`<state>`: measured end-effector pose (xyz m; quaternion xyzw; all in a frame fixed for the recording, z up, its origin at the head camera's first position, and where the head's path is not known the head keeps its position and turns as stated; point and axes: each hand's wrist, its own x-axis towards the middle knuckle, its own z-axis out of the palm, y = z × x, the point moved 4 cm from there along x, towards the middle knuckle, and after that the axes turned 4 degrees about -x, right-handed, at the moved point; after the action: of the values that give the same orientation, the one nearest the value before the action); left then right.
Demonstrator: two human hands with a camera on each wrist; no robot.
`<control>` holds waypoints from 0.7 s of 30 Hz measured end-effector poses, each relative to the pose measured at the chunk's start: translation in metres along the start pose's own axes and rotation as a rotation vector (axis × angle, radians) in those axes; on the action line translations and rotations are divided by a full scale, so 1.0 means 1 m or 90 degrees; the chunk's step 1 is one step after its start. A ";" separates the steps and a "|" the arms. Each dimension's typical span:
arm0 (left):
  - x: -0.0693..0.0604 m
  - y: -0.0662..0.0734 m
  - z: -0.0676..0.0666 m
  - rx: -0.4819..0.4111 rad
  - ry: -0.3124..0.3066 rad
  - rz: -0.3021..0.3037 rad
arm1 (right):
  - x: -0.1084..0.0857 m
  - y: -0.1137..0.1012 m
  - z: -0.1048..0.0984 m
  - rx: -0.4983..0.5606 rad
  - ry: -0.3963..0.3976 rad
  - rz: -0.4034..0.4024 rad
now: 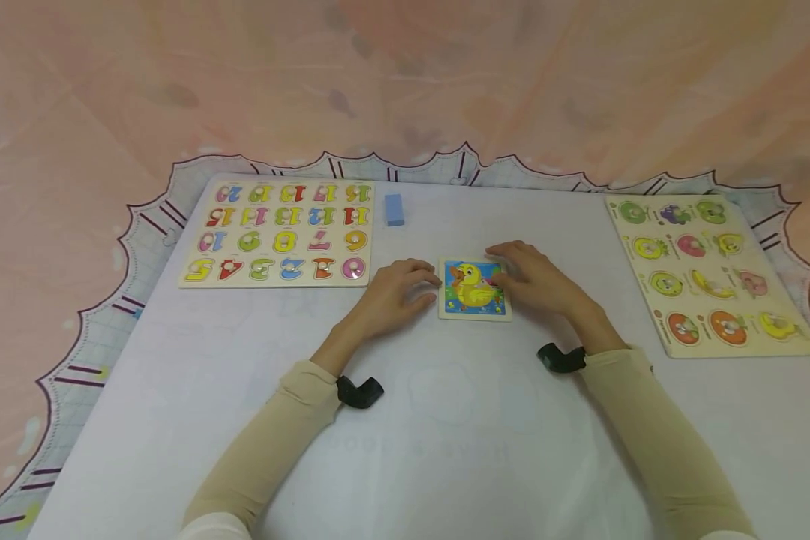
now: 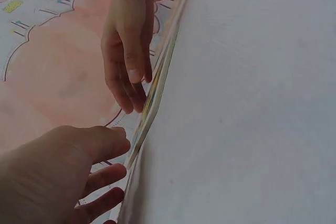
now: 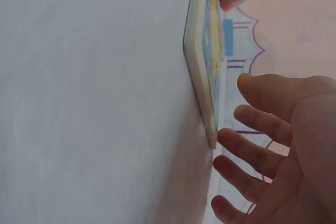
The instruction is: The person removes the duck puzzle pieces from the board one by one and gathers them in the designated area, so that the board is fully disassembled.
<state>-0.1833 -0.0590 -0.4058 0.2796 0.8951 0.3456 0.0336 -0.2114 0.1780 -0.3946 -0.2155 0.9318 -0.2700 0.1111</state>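
A small square duck puzzle, with a yellow duck on a blue ground, lies flat on the white table. My left hand is just off its left side, fingers loosely bent and holding nothing. On the opposite side my right hand has its thumb over the puzzle's right edge in the head view; whether it touches, I cannot tell. In the right wrist view, the fingers are spread beside the board's pale edge. The left wrist view shows my left thumb close to the board.
A number puzzle board lies at the back left, a fruit puzzle board at the right. Between them, nearer the number board, sits a blue block. The white table has a scalloped cloth edge behind it.
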 end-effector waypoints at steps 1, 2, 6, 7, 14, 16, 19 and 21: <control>0.000 0.000 0.001 0.000 0.007 0.003 | 0.001 -0.001 0.001 0.009 -0.001 -0.002; 0.000 -0.001 0.002 0.000 0.012 0.005 | 0.002 -0.002 0.002 0.018 -0.001 -0.002; 0.000 -0.003 0.007 -0.006 0.029 0.019 | 0.006 -0.006 0.005 0.040 0.000 -0.013; 0.001 -0.003 0.008 -0.007 0.031 0.021 | 0.008 -0.007 0.006 0.044 -0.001 -0.015; 0.003 -0.003 0.011 0.000 0.033 0.028 | 0.016 -0.015 0.012 0.046 -0.011 -0.030; 0.003 -0.002 0.012 0.007 0.031 0.028 | 0.018 -0.017 0.013 0.037 -0.012 -0.036; 0.002 -0.002 0.012 0.017 0.026 0.031 | 0.020 -0.019 0.015 0.023 -0.011 -0.045; 0.001 -0.002 0.013 0.026 0.021 0.034 | 0.020 -0.021 0.016 0.013 -0.009 -0.050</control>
<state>-0.1824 -0.0520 -0.4170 0.2981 0.8947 0.3326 0.0039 -0.2164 0.1456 -0.3984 -0.2524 0.9191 -0.2824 0.1090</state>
